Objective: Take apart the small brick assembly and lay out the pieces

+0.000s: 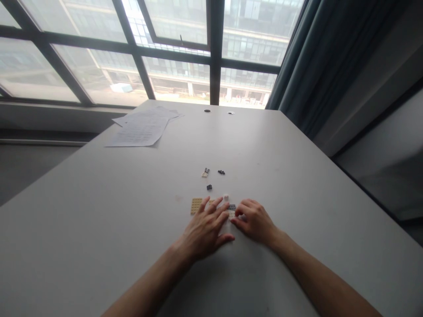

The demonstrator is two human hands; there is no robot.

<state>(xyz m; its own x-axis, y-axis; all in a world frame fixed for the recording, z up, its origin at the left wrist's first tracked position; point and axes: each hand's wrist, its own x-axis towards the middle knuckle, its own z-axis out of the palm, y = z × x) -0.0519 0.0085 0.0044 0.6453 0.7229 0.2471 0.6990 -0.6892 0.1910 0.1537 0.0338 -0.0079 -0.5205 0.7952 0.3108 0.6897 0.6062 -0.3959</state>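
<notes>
My left hand [208, 224] lies with its fingers spread over a small group of toy building bricks and partly hides them. A tan studded plate [196, 206] shows at its fingertips on the left, and part of another tan piece [212, 202] shows between the fingers. My right hand [253, 220] is curled, with thumb and forefinger closed at the edge of a white studded plate [231, 214]. Just beyond that plate is a dark grey studded piece [232, 207]. A small white piece [226, 197] sits farther out, past the left fingertips.
Farther out on the white table [132, 229] lie a dark grey brick [209, 187], a black piece [221, 172], and small grey pieces [206, 170] beside a white one [205, 175]. Printed paper sheets [142, 127] rest at the far left. Windows and a curtain [297, 66] stand behind.
</notes>
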